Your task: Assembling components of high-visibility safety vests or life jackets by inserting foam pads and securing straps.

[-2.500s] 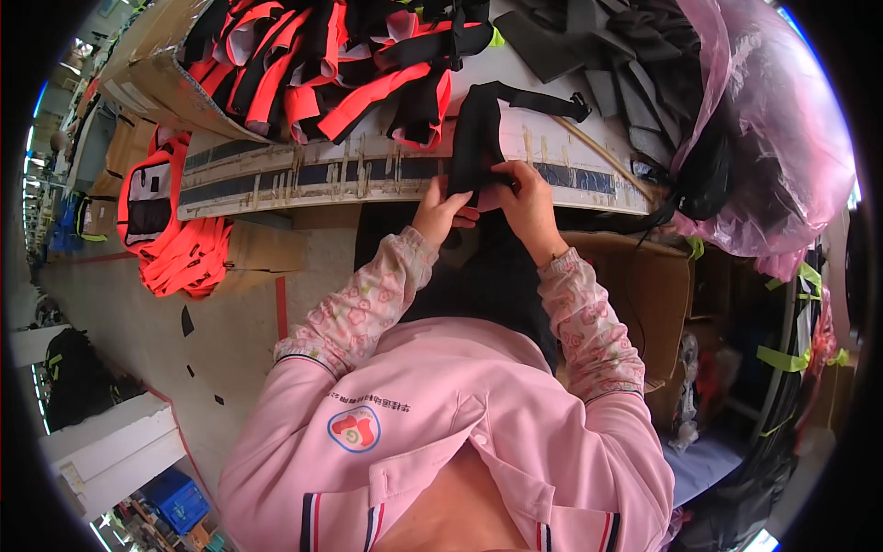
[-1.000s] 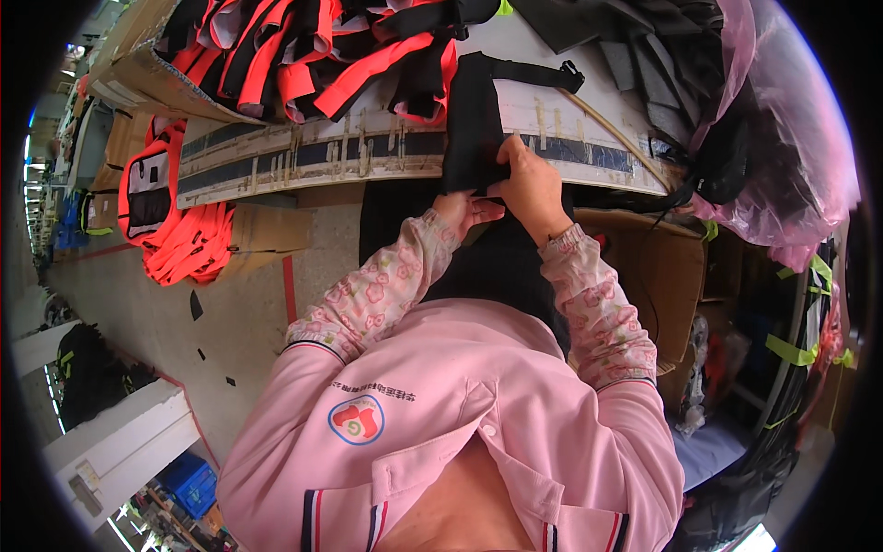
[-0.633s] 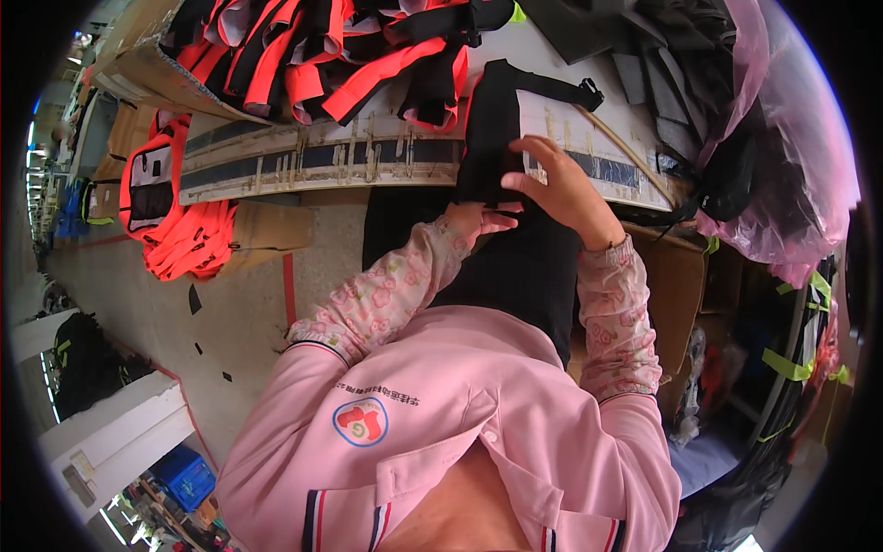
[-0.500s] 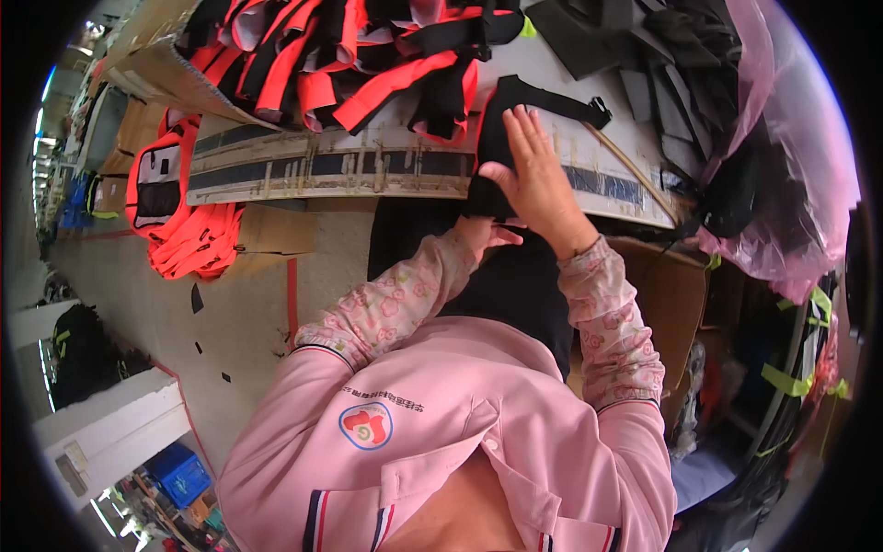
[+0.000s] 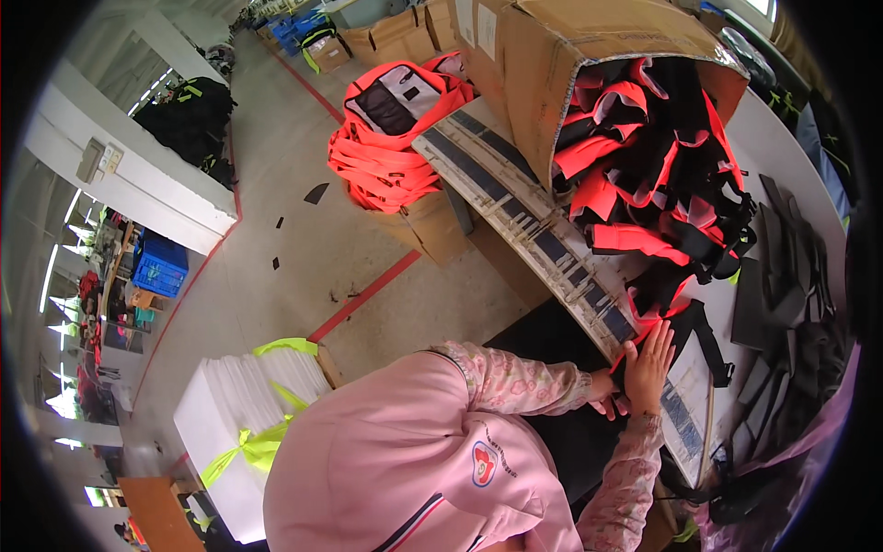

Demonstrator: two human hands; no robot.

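Workshop table (image 5: 782, 156), right hand (image 5: 648, 366) flat and open on black strap piece (image 5: 685, 327), left hand (image 5: 604, 391) beside, grip unclear

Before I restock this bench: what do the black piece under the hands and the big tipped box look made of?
The black piece looks like matte woven fabric with strap webbing: limp and unshiny. The tipped box looks like plain brown corrugated cardboard: dull, with folded flaps.

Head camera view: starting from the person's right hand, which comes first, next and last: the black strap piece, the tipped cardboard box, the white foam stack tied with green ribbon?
1. Black strap piece, right beside the right hand on the table.
2. Tipped cardboard box, up the table.
3. White foam stack, far left on the floor.
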